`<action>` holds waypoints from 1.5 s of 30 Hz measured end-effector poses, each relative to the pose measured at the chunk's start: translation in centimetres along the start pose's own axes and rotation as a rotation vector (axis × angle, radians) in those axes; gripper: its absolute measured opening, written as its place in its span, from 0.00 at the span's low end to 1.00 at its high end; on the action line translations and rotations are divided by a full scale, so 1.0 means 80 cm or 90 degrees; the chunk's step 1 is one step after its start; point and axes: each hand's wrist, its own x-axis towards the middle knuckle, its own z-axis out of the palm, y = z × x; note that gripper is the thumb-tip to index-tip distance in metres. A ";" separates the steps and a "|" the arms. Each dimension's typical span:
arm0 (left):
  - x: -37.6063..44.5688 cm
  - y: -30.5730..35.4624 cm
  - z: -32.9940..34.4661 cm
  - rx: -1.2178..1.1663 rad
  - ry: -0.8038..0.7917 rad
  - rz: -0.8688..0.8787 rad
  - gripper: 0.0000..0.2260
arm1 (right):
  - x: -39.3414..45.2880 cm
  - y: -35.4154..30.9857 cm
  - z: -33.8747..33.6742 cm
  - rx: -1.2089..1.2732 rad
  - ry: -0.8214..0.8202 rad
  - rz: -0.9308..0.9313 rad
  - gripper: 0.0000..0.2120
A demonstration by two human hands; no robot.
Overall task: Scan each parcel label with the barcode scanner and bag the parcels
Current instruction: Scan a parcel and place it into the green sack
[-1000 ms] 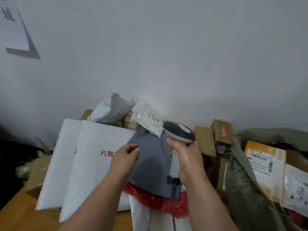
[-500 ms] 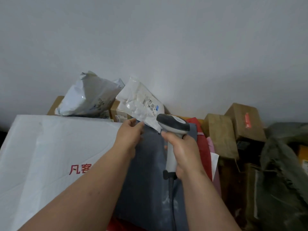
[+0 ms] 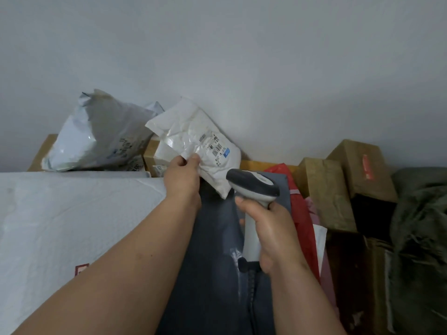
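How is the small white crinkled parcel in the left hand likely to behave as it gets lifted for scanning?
Probably floppy: the white parcel is a creased soft pouch, so it may sag around the left hand pinching its lower edge. It looks light, since a pinch alone holds it. Its glossy film could be slippery, and wrinkles near the label may hinder the scanner.
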 end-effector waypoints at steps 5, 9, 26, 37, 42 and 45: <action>-0.026 0.017 -0.045 -0.001 -0.054 0.069 0.05 | -0.025 -0.011 -0.007 -0.007 -0.015 -0.031 0.06; -0.059 0.031 -0.077 0.000 -0.047 0.110 0.06 | -0.061 -0.021 -0.012 -0.067 -0.036 -0.071 0.03; -0.216 0.065 -0.198 0.043 -0.039 0.162 0.07 | -0.256 -0.038 -0.024 -0.189 -0.156 -0.190 0.10; -0.291 0.071 -0.271 0.060 -0.058 0.169 0.07 | -0.371 -0.033 -0.007 -0.144 -0.172 -0.220 0.06; -0.309 0.075 -0.295 0.057 -0.059 0.191 0.07 | -0.402 -0.030 0.001 -0.124 -0.173 -0.253 0.11; -0.317 0.077 -0.304 0.064 -0.066 0.187 0.07 | -0.414 -0.029 0.003 -0.122 -0.177 -0.258 0.13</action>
